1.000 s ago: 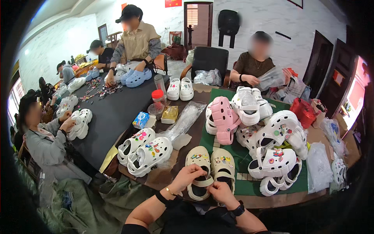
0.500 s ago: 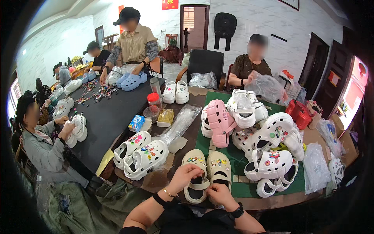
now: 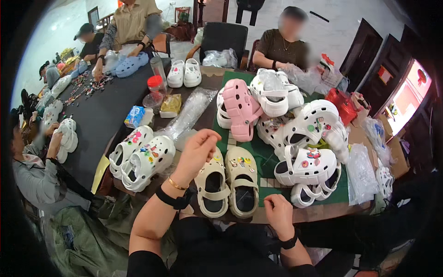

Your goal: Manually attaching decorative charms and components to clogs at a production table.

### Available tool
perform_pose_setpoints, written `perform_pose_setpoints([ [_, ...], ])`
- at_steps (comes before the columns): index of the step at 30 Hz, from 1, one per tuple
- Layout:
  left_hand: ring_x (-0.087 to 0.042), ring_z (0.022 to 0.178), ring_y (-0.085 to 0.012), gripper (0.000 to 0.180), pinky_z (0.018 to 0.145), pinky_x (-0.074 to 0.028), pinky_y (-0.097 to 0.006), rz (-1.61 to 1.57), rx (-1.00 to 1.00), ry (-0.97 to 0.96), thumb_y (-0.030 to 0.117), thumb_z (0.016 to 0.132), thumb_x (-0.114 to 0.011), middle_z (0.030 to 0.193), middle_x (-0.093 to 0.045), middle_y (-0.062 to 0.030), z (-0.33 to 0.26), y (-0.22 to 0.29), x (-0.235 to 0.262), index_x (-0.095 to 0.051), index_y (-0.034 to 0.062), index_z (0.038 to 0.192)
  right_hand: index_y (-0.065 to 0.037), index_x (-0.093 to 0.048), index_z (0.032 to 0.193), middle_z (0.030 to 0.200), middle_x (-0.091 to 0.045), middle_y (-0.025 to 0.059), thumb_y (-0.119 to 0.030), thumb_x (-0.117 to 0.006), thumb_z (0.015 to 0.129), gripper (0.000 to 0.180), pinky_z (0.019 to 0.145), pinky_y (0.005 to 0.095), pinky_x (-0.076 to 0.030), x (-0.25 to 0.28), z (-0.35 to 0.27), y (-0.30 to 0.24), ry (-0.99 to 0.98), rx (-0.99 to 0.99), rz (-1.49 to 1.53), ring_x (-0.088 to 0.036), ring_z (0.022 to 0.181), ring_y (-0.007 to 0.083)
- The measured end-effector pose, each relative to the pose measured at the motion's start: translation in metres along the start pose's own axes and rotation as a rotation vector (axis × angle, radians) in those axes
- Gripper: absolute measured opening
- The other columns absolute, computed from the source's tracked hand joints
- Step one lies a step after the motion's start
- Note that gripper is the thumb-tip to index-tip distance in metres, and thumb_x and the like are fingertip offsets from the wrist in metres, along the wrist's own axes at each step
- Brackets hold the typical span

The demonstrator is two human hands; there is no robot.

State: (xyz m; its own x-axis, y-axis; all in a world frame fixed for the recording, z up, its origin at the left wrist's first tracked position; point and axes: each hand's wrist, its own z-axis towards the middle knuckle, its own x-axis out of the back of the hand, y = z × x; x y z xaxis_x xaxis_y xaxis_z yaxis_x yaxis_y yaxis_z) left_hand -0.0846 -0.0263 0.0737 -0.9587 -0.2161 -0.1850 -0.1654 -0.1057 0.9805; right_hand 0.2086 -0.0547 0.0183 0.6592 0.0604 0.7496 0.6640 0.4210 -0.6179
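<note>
Left hand (image 3: pixel 199 151), fingers pinched, beside the toes of beige shoes (image 3: pixel 221 194); right hand (image 3: pixel 279 213), loosely curled, right of their heels. Cannot tell whether either holds anything

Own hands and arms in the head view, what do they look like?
Both the left hand and the right hand are ungloved. The left wrist wears a thin gold-coloured bracelet and a broad black band; the right wrist, a black wristband. The sleeves are black.
</note>
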Motion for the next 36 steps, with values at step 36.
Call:
perform_pose_setpoints([
  [36,-0.049,0.05,-0.0073,0.024,0.046,-0.039,-0.023,0.363,0.303,-0.439,0.022,0.09,-0.061,0.065,-0.061,-0.0015,-0.01,-0.063,-0.037,-0.072,0.0049,0.102,-0.005,-0.063,0.093,0.097,-0.062,0.0107,-0.004,-0.063,0.074,0.019,0.072,0.0382,-0.051,-0.061,0.031,-0.001,0.014,0.636,0.147,-0.061,0.084,0.0314],
])
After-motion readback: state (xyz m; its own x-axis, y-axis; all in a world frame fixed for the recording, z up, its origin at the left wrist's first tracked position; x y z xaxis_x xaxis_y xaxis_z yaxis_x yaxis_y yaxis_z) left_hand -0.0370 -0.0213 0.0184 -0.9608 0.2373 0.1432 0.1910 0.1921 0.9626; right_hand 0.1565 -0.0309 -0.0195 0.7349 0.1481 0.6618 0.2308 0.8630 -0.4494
